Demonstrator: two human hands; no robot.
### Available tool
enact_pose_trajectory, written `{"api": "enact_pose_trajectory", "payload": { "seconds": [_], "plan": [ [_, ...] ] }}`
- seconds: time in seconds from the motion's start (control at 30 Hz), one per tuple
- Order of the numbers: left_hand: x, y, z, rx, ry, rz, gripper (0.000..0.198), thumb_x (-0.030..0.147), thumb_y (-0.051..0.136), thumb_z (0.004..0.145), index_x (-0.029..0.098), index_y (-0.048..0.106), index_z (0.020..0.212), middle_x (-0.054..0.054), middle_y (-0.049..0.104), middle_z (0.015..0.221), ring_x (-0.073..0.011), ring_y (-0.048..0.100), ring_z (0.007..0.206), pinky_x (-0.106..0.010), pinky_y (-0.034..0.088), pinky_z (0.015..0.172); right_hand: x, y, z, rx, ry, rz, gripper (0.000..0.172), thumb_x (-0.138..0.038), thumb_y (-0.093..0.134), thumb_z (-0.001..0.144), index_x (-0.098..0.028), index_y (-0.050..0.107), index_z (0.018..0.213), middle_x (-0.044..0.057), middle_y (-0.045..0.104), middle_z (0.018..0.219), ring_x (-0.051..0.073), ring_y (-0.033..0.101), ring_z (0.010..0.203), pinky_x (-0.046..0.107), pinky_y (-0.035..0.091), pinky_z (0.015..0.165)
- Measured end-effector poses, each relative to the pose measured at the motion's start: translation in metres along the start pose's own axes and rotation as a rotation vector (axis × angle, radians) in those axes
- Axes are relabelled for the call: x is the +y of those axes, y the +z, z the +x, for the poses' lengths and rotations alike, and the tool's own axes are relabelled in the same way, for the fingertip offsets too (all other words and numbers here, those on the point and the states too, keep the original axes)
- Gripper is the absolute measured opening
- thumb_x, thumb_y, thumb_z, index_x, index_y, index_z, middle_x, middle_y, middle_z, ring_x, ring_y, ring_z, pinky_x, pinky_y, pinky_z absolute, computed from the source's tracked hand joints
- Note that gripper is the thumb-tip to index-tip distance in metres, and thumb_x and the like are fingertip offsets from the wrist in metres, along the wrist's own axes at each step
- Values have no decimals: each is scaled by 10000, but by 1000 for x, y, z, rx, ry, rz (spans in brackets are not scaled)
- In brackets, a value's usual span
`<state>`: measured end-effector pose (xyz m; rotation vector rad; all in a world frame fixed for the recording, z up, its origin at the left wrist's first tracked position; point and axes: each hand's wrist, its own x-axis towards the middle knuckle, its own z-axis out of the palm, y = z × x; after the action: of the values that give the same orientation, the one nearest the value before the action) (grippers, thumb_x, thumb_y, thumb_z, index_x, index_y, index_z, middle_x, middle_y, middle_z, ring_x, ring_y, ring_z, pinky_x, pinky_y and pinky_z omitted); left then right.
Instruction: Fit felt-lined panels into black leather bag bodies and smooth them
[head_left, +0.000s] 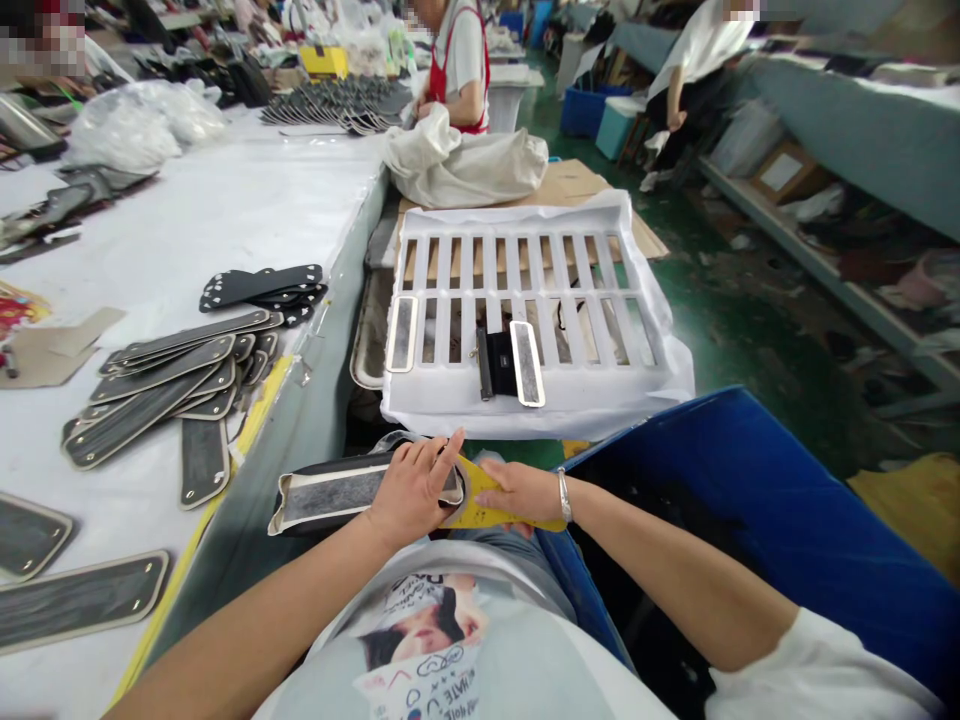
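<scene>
My left hand (416, 485) grips a long black leather-like piece (330, 495) by its right end. A grey strip with a pale raised border runs along its upper side. My right hand (517, 495) is closed on a flat yellow strip (471, 490), whose left end meets the black piece beside my left fingers; how far it goes in is hidden. Beyond my hands, a white slotted rack (450, 398) carries a pale-framed grey strip (403, 335) at its left. Near its middle lie a small black item (502, 362) and another pale-framed strip (527, 363).
A white-topped table (300, 200) at left bears a pile of grey rounded strips (169, 390) and black pieces (262, 287). At right stands a blue bin (720, 450). Behind the rack are a pale cloth sack (472, 165) and a person in a red apron (461, 60).
</scene>
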<state>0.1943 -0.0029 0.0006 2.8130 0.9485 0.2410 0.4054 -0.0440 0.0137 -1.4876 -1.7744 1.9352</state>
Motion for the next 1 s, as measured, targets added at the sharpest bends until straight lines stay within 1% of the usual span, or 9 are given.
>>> {"api": "enact_pose_trajectory", "payload": {
  "seconds": [0.13, 0.27, 0.4, 0.5, 0.67, 0.83, 0.9, 1.0],
  "plan": [
    [-2, 1, -1, 13, 14, 39, 807, 268, 530, 770, 147, 115, 1452, -156, 490, 1248, -292, 463, 1090, -419, 332, 906, -9, -3, 2, -34, 41, 4, 193, -384, 438, 867, -216, 348, 895, -37, 568, 549, 110, 494, 332, 215, 384, 334],
    [-2, -1, 0, -16, 33, 102, 799, 249, 542, 762, 164, 145, 1450, -167, 485, 1242, -296, 471, 1073, -420, 341, 896, -11, -3, 4, -43, 79, 22, 214, -410, 429, 866, -214, 355, 910, -38, 558, 546, 118, 496, 343, 221, 394, 337],
    [-2, -2, -2, -38, 50, 159, 800, 251, 555, 760, 185, 156, 1450, -181, 467, 1256, -306, 468, 1086, -427, 344, 902, -13, -4, 6, -90, 95, 32, 199, -390, 417, 876, -204, 370, 931, -40, 550, 552, 109, 490, 351, 213, 397, 346],
    [-3, 0, -4, -10, 58, 189, 758, 216, 528, 780, 175, 170, 1447, -188, 473, 1243, -308, 467, 1096, -427, 342, 913, -16, -6, 8, -109, 114, 28, 192, -379, 409, 886, -199, 375, 944, -42, 539, 548, 110, 488, 355, 213, 394, 340],
    [-3, 4, -7, 46, 70, 232, 690, 184, 472, 818, 199, 184, 1445, -199, 480, 1228, -311, 484, 1077, -436, 358, 899, -19, -8, 10, -135, 135, 46, 230, -391, 416, 889, -179, 401, 979, -40, 531, 549, 111, 507, 379, 206, 406, 348],
    [-5, 6, -7, 81, 63, 214, 683, 143, 449, 820, 199, 181, 1446, -202, 496, 1221, -309, 491, 1081, -441, 370, 895, -22, -9, 11, -137, 152, 58, 184, -360, 418, 892, -179, 416, 920, -37, 536, 535, 111, 509, 367, 207, 410, 335],
    [-6, 6, -7, 88, 68, 189, 694, 124, 451, 811, 201, 179, 1445, -221, 454, 1285, -313, 493, 1083, -438, 381, 880, -23, -9, 11, -142, 150, 79, 176, -358, 427, 892, -182, 425, 887, -32, 545, 531, 107, 503, 358, 205, 405, 331],
    [-7, 4, -6, 88, 71, 146, 727, 93, 457, 797, 228, 160, 1446, -236, 280, 1431, -313, 498, 1083, -431, 393, 860, -24, -11, 13, -137, 133, 110, 211, -392, 456, 882, -184, 441, 847, -28, 557, 521, 91, 489, 342, 189, 389, 329]
  ]
}}
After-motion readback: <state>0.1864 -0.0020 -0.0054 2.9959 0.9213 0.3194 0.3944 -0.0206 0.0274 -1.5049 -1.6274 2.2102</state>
